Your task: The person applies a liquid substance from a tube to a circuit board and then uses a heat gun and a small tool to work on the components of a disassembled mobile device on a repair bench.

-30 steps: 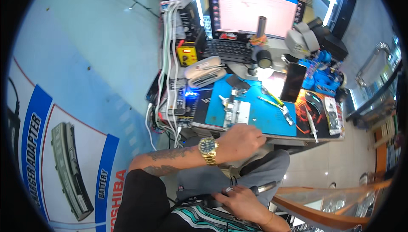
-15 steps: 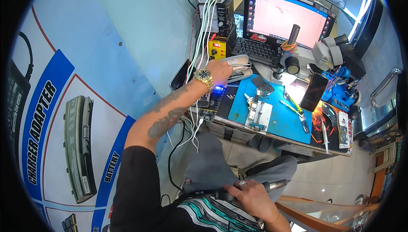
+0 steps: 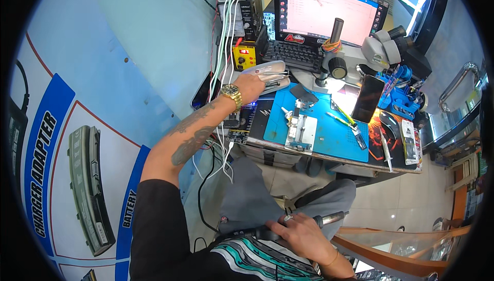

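We use the blue mat [image 3: 334,144] to tell where things are. Just past its far left corner sits the pale tool case [image 3: 269,68], with its lid up and some thin tools [image 3: 278,82] inside. The left hand [image 3: 249,88] is right at the case, on the side away from the mat. Its fingertips are bent in toward the thin tools, but we cannot tell if they are pinching one or only touching.

The right hand [image 3: 304,237] is on the near side of the mat, lower down, over the lap. We see its fingers curled round a dark tool [image 3: 333,218] with a shiny metal end, which points off to the right.

On the left half of the mat lies a metal holder [image 3: 306,136] with small parts on it. Yellow-green tweezers [image 3: 346,116] lie on the mat's right half.

We think the step in hand is picking a thin tool out of the case, while the other hand minds the dark tool. To us, the next move calls for a small, neat pinch on just one thin tool and a lift that clears the lid. The shiny end should point away from the legs, as it may be hot.
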`<move>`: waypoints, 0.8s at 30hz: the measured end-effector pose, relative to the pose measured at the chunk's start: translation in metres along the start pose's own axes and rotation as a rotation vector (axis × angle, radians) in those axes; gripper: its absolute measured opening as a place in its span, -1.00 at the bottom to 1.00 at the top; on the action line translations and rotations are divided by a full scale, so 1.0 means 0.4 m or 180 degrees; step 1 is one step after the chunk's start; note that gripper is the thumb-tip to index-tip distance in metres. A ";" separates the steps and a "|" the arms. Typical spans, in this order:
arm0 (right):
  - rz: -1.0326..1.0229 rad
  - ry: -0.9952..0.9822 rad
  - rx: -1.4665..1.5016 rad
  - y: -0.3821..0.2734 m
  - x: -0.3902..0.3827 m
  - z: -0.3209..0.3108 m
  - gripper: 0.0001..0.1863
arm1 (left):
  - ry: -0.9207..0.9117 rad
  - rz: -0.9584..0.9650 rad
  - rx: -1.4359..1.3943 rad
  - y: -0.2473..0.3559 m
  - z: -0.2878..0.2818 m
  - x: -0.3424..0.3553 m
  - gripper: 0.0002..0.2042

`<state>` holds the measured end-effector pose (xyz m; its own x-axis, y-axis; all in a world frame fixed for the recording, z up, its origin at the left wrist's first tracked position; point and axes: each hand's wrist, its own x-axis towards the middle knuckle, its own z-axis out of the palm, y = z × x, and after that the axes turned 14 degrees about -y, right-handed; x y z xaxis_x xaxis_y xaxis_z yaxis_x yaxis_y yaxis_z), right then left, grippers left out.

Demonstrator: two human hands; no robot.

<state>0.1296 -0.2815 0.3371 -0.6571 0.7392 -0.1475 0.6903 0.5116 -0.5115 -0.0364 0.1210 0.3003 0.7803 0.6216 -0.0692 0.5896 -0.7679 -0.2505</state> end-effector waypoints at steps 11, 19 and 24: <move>-0.0031 -0.0059 -0.0006 0.014 -0.004 0.016 -0.51 | -0.0138 -0.0109 0.0297 -0.016 -0.006 -0.007 -0.85; -0.0053 -0.0043 0.0026 0.023 0.004 0.021 -0.53 | 0.0817 -0.0292 -0.0811 -0.015 -0.037 0.039 -0.82; -0.0131 -0.0039 -0.0090 0.025 0.014 0.017 -0.55 | 0.0717 -0.0144 -0.0575 0.047 -0.037 0.179 -0.84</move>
<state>0.1306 -0.2752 0.3255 -0.6887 0.7120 -0.1371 0.6708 0.5538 -0.4933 0.0336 0.1487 0.3048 0.7671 0.6214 0.1593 0.6367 -0.7678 -0.0709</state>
